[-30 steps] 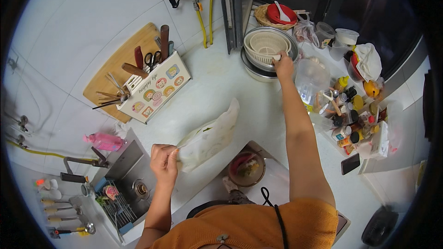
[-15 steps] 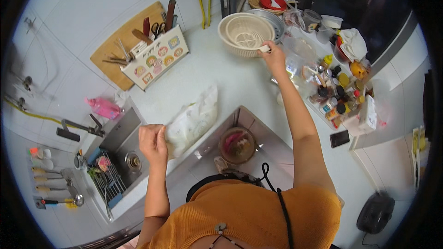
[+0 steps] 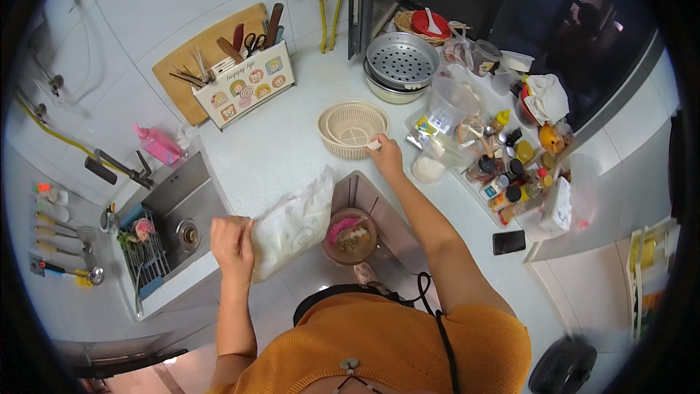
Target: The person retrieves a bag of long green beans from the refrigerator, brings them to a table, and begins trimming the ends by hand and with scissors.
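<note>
Both grips are closed: left hand point(image 3: 232, 243) clutches one plastic bag point(image 3: 294, 224) lying at the bench point(image 3: 270, 153) edge, right hand point(image 3: 385, 155) pinches the rim of one cream basket point(image 3: 353, 128) mid-bench.

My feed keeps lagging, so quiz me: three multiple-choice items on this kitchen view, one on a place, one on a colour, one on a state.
1. Where is the cream strainer basket?
A. in the sink
B. on the counter
C. on the floor

2. What colour is the bottle by the sink?
A. pink
B. green
C. black

3. What does the left hand grip?
A. scissors
B. nothing
C. a clear plastic bag

Answers: B, it sits on the white counter under the right hand; A, it is plainly pink; C, its fingers close on the bag's end.
</note>
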Demonstrator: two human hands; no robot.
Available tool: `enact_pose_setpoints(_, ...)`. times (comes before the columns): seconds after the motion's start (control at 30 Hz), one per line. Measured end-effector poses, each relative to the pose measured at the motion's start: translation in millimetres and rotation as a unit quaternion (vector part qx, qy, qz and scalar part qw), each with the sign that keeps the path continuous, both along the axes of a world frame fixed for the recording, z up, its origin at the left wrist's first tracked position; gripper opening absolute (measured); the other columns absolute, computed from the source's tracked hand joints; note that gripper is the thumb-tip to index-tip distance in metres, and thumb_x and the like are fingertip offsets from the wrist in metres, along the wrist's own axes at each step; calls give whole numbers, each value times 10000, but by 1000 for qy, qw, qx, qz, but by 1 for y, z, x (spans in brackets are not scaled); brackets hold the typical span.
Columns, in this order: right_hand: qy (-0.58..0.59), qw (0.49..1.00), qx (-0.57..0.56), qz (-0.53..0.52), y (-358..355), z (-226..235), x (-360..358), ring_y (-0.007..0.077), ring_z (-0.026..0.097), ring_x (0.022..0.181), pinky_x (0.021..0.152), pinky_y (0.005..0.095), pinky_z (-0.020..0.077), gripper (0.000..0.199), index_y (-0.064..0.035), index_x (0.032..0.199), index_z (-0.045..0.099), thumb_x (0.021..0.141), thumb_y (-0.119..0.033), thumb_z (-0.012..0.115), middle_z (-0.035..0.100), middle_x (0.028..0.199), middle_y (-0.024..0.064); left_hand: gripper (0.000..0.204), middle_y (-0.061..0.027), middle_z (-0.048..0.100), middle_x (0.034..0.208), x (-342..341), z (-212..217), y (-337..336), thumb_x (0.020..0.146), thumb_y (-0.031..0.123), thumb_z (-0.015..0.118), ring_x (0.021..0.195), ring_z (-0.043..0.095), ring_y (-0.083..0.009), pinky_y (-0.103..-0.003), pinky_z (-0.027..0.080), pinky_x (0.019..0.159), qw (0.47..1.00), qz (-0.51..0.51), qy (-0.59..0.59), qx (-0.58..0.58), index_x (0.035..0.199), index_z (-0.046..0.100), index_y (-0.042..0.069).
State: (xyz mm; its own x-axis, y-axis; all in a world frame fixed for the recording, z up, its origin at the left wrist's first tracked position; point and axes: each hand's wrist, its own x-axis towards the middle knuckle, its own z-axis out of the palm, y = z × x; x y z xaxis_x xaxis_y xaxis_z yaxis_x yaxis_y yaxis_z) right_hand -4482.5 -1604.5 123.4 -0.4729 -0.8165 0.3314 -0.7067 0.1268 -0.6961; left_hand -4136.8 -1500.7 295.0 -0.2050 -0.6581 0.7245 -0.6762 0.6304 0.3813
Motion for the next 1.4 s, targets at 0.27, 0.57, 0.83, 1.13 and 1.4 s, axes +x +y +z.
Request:
enact_pose_setpoints(0.27,-69,997,4,27,-17,-50,-8,239,562,681,636,344,454,356,-112,967,568,655,-174,726,531,766,123,91,-102,535,689,-53,-14,0,688,-26,640,643,482,-246,-318,391,591,997,67,-1,37,704,552,-6)
enact_pose_setpoints(0.57,-2,972,199,123,-35,-19,-32,299,608,813,719,418,471,353,-126,1086,546,734,-110,559,629,853,138,89,-103,509,672,-81,-2,-11,722,-22,618,644,473,-241,-305,387,611,991,129,19,19,708,531,-10)
enact_pose_setpoints(0.83,142,982,122,-15,-126,64,-101,322,579,928,769,415,475,247,-68,1030,573,817,-153,482,465,1176,140,101,-99,510,671,-82,9,-16,690,-16,638,628,461,-253,-324,374,592,987,163,-4,-1,700,540,5)
enact_pose_setpoints(1.13,215,918,332,6,-170,50,-133,311,565,998,826,369,467,264,-33,992,620,841,-111,418,533,1140,148,101,-102,504,680,-67,10,-13,686,-20,640,633,458,-259,-321,376,596,980,196,-1,10,712,546,5)
enact_pose_setpoints(1.4,262,948,180,10,-148,88,-131,353,596,887,759,420,484,240,18,885,630,820,-96,429,583,1017,167,92,-103,508,681,-50,-1,-13,695,-19,634,638,460,-256,-320,375,588,983,182,19,7,711,545,-4)
